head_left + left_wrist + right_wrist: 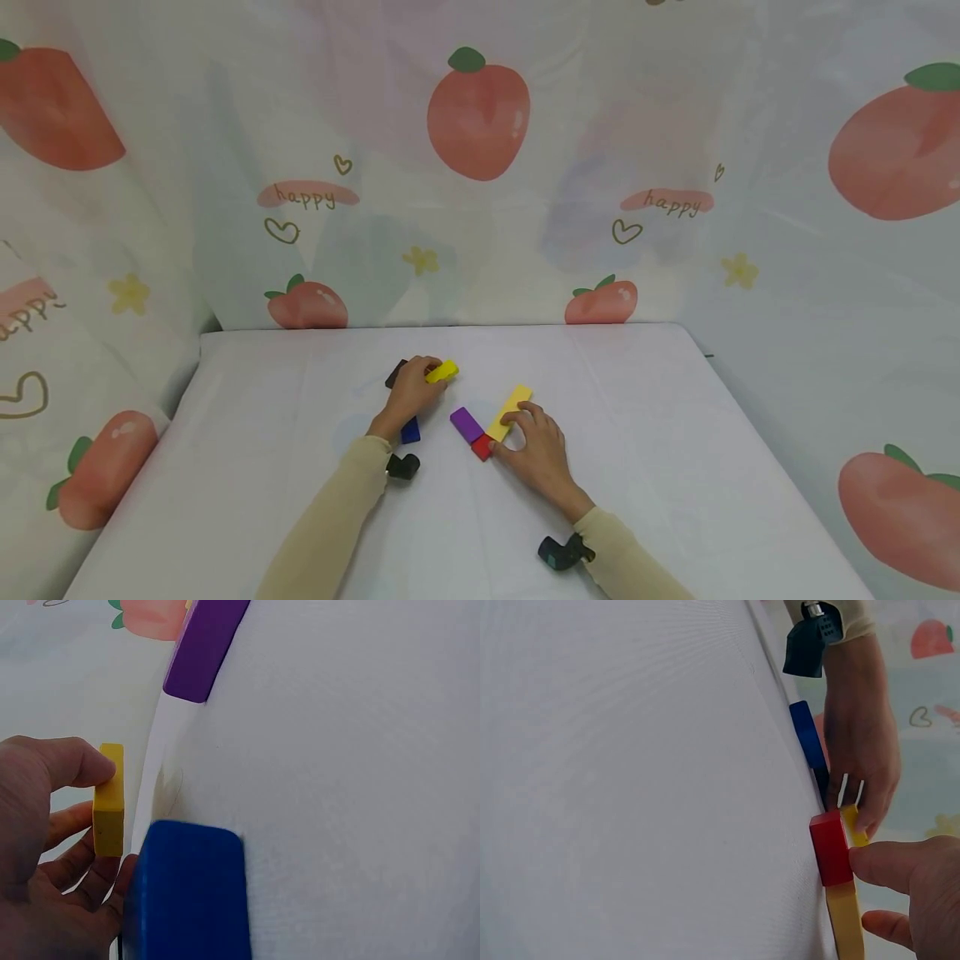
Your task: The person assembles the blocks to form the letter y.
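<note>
My left hand [417,390] pinches a bright yellow block [443,372] between thumb and fingers, and the left wrist view shows this block [109,821] held up. Under and beside that hand lie a black block [396,373] and a blue block [410,431], both partly hidden. My right hand [538,446] reaches over a pale yellow long block [519,398] and a small red block [482,447]. In the right wrist view its thumb touches the red block [830,847], while a fingertip is close to the pale yellow block [845,919]. A purple block [467,424] meets the red one, forming a V.
A white cloth covers the table [675,467]. Behind and at the sides hangs a printed cloth [480,250] with fruit, hearts and lettering. Each wrist carries a dark camera, one on the left [403,466] and one on the right [562,552].
</note>
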Demonstrator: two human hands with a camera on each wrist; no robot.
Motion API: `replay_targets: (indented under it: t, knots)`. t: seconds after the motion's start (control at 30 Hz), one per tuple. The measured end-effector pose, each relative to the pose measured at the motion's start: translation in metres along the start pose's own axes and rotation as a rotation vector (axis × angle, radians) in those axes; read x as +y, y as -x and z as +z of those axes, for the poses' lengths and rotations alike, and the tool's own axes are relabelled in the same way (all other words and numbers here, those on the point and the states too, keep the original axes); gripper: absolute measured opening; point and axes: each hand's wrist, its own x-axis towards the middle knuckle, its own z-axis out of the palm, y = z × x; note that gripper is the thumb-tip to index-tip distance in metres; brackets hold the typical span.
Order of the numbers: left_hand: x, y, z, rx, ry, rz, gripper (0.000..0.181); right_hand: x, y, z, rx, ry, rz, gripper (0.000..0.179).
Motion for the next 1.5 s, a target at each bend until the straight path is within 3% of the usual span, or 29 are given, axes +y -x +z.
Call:
replay_targets:
  t: [0.23,0.63,1.07,1.5]
  knots:
    - [0.002,0.004,-0.005,-0.03,0.0,0.013,0.043,0.001,0.0,0.0,0.004,0.021,0.004,0.036]
    - [0.003,0.009,-0.013,-0.056,0.0,0.093,0.04,0.0,0.0,0.0,0.012,0.017,-0.011,0.034]
    - [0.005,0.016,-0.023,-0.14,-0.049,0.144,0.038,0.001,0.0,0.0,-0.004,-0.005,-0.009,0.034]
    - [-0.001,0.014,-0.027,-0.213,-0.071,0.123,0.04,0.002,0.0,0.0,-0.012,-0.011,0.001,0.035]
